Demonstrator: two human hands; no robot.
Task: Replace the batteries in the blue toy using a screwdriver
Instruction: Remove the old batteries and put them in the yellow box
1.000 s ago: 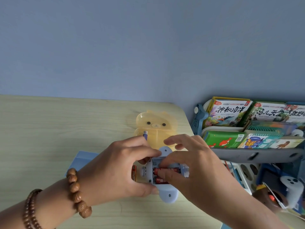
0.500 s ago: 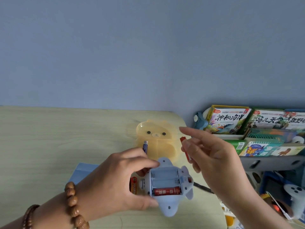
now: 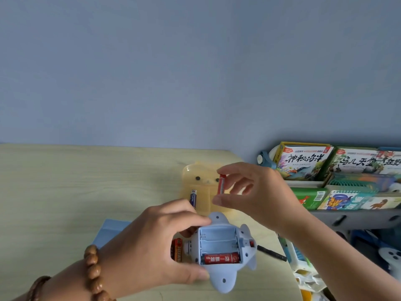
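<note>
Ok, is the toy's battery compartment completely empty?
No, one red battery lies in the nearest slot of the open compartment in the blue toy; the slots behind it are bare.

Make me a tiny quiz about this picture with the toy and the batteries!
1. True or false: every slot in the blue toy has a battery in it.
2. What does the right hand pinch? A) a screwdriver B) a red battery C) a book
3. How many batteries sit inside the toy's open compartment?

Key
1. False: two slots are bare.
2. B
3. One, the seated battery in the slot nearest the person.
</note>
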